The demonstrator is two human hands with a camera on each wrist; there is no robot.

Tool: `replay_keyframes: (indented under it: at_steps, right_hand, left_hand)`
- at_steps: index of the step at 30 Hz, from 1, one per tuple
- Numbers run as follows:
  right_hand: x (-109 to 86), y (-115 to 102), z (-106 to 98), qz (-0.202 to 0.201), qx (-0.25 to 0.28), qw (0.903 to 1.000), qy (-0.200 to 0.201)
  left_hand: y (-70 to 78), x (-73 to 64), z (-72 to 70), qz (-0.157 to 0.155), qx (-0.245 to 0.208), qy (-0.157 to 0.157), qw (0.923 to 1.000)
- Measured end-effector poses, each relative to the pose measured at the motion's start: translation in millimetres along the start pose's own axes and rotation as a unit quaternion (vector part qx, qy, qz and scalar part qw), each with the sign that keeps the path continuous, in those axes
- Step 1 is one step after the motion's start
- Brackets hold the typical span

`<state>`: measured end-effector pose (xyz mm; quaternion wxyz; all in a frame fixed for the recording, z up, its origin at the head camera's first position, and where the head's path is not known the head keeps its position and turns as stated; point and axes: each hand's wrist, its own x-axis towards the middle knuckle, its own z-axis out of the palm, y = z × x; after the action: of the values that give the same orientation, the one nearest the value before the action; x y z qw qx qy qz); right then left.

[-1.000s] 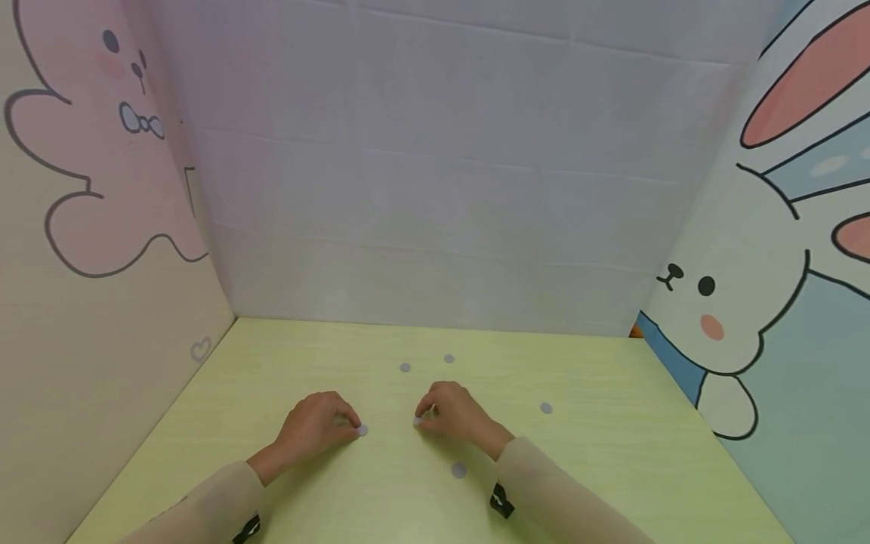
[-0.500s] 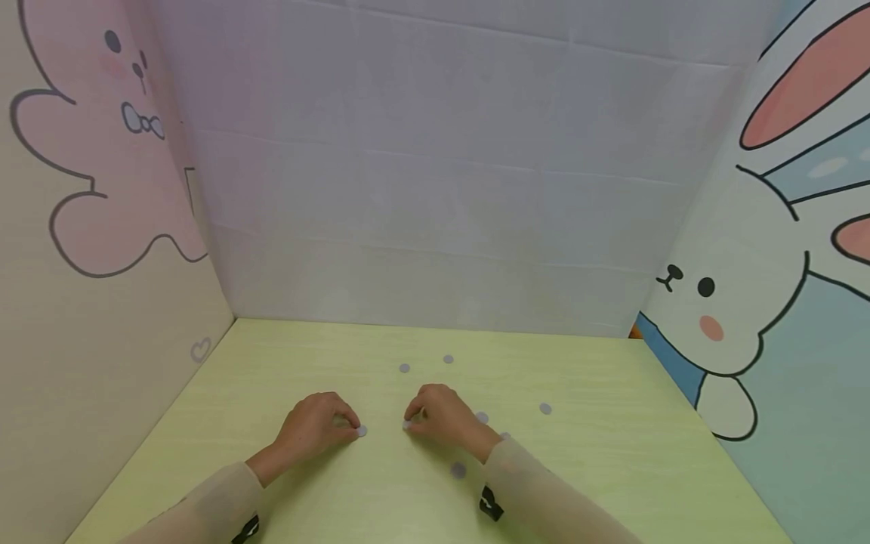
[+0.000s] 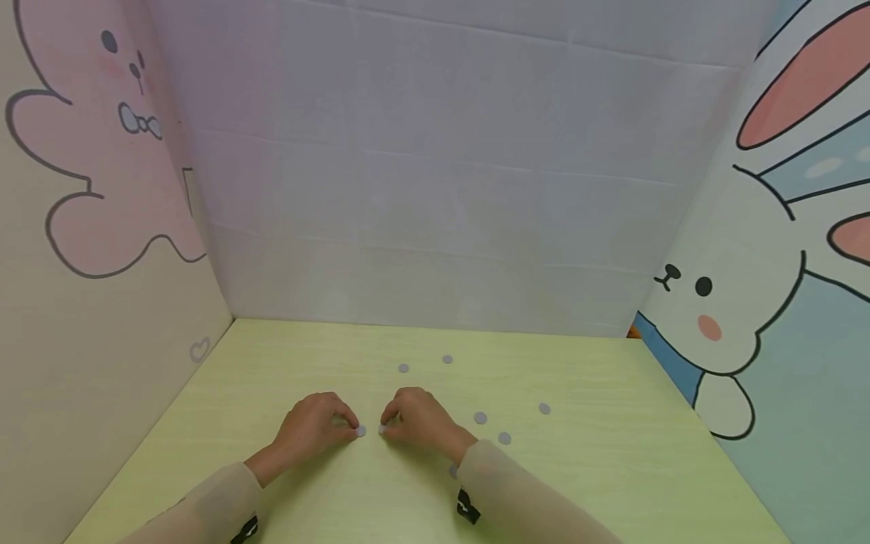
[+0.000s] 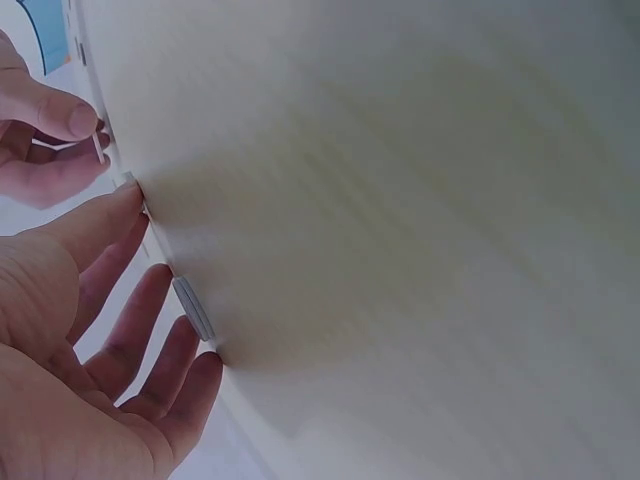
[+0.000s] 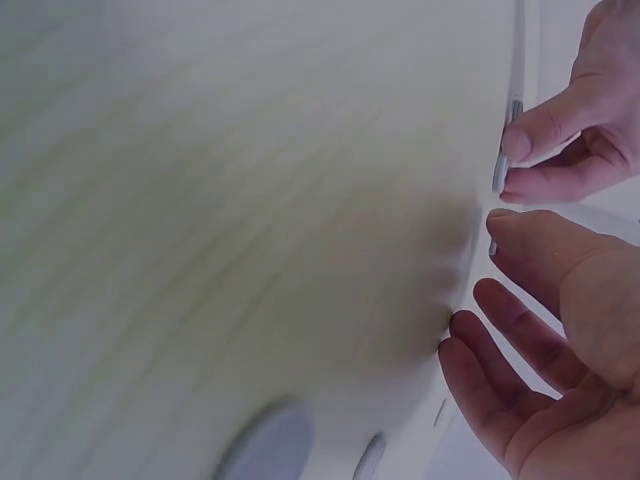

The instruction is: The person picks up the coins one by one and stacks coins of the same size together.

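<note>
My left hand [image 3: 313, 427] rests low over the table, its thumb and index finger pinching a flat round grey disc [image 3: 362, 431]. Beneath its other fingers, the left wrist view shows a short stack of similar discs [image 4: 193, 308] close to the tabletop. Just to the right, my right hand [image 3: 423, 423] pinches another thin grey disc [image 3: 383, 429] between thumb and index finger. A small gap separates the two pinched discs. In the right wrist view this disc [image 5: 493, 245] appears edge-on, mostly covered by the fingers.
Several loose discs lie on the pale yellow-green table [image 3: 578, 483]: two at the back, including one disc [image 3: 404, 368], and others right of my right hand, including one disc [image 3: 504, 438]. My right sleeve [image 3: 530, 491] partly covers another. A white wall [image 3: 435, 189] stands behind.
My right hand has slid left with its disc, close to my left hand. Two discs behind its wrist have come into view, and its sleeve now partly covers another. My left hand stays put.
</note>
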<state>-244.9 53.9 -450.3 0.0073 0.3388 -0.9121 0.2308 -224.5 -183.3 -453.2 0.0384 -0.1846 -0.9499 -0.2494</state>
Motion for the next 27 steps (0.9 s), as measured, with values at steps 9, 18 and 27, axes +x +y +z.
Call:
replay_keyframes:
  at_steps: [9, 18, 27]
  right_hand:
    - [13.0, -17.6, 13.4, 0.007, -0.012, 0.9998, 0.016]
    - [15.5, -22.5, 18.4, 0.024, -0.022, 0.9988, 0.035]
    - [17.2, -25.9, 19.7, 0.027, -0.026, 0.9988, 0.032]
  left_hand:
    - [-2.6, 0.0, 1.1, 0.002, -0.002, 0.005, 1.0]
    - [-2.9, 0.6, 1.4, 0.019, -0.001, 0.011, 0.9998]
    - [-2.0, 0.1, 0.2, 0.017, 0.003, 0.012, 0.9998]
